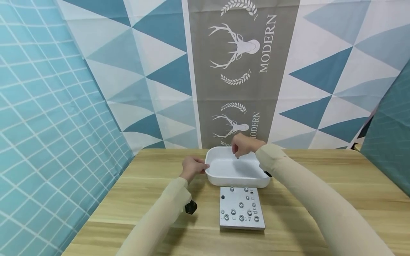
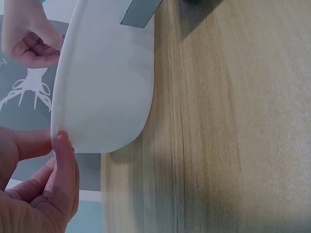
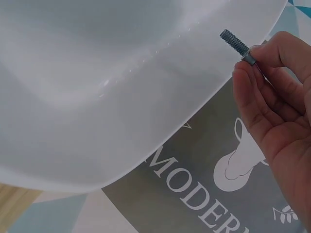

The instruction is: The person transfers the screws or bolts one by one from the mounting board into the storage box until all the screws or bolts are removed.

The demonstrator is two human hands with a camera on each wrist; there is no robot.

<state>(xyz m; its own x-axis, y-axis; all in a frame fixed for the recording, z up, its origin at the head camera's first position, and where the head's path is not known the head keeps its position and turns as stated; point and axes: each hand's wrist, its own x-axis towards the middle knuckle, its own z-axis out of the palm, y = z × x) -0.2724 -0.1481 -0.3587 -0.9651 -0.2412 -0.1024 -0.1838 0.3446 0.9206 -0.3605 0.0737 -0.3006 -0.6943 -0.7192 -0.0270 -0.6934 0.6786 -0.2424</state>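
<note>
A small threaded screw (image 3: 235, 43) is pinched by its head between the thumb and fingers of my right hand (image 3: 279, 90). In the head view that hand (image 1: 244, 145) hovers over the white basin (image 1: 224, 182), its screw pointing down. Thumb and fingers of my left hand (image 2: 46, 179) pinch the rim at the basin's left end. Just in front of the basin lies a metal plate (image 1: 235, 199) set with several socket-head screws, some with raised heads. Part of the basin's inside is hidden behind the right hand and sleeve.
The wooden table (image 1: 144, 188) carries everything. A patterned cloth (image 1: 160, 53) hangs behind its far edge, and blue checked cloth (image 1: 41, 106) hangs at the left. A black device (image 1: 191, 207) shows at the left wrist.
</note>
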